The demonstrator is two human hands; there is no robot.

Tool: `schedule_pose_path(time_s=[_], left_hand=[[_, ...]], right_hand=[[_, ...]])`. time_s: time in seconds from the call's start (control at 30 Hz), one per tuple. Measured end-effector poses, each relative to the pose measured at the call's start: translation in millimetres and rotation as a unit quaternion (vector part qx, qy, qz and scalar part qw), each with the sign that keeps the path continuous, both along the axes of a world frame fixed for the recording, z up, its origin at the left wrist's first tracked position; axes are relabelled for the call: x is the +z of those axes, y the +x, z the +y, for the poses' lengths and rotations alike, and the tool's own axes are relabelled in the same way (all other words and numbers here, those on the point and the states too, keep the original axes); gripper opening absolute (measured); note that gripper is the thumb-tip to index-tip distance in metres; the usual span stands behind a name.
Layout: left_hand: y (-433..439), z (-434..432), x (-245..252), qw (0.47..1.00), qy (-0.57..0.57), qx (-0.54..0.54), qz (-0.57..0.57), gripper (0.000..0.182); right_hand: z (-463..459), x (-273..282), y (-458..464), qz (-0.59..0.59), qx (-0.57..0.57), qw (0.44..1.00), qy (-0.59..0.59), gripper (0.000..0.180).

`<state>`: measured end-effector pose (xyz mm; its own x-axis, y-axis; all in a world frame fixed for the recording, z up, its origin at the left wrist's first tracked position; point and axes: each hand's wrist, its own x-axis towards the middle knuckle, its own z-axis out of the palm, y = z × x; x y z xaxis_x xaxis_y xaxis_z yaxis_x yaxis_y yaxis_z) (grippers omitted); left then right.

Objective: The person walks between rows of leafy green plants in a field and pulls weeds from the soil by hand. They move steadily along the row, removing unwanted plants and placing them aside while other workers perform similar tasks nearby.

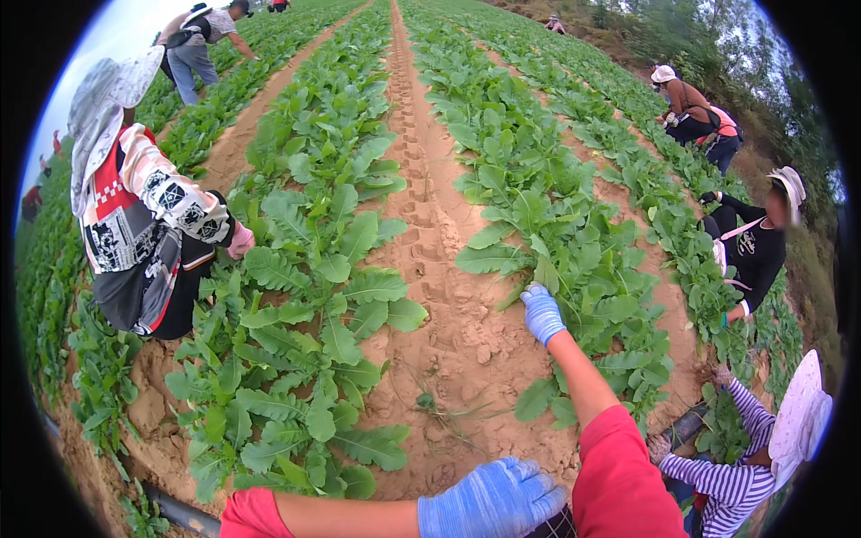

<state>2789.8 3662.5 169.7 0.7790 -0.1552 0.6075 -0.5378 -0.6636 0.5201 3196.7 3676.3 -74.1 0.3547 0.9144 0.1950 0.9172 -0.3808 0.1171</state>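
Note:
My right hand [542,314], in a blue knit glove, reaches to the left edge of the right-hand row of leafy green plants [578,255]. Its fingertips are at a leaf [546,274]; whether they grip it cannot be told. Near the bottom of the view, my left hand [494,499], in a matching glove, lies across in front of me with its fingers together and slightly bent, above a dark mesh edge [558,526]. Its palm is hidden. Some pulled thin weeds or grass [447,417] lie on the soil between the rows.
A sandy furrow [430,255] with tread marks runs between two plant rows. One person [155,222] works close on the left; others [746,235] crouch on the right. Black pipes [686,425] lie at lower right and lower left [176,512].

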Motion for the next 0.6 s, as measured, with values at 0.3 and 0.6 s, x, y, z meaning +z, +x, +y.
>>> schedule_pose_path(time_s=[0.3, 0.6], left_hand=[[0, 0, -10, 1.000, 0.015, 0.015, 0.017, 0.019], [2, 6, -13, 1.000, 0.011, 0.014, 0.005, 0.023]], right_hand=[[-11, 6, 30, -0.034, 0.027, 0.999, -0.013, 0.022], [-6, 17, 22, -0.095, 0.031, 0.988, -0.120, 0.017]])
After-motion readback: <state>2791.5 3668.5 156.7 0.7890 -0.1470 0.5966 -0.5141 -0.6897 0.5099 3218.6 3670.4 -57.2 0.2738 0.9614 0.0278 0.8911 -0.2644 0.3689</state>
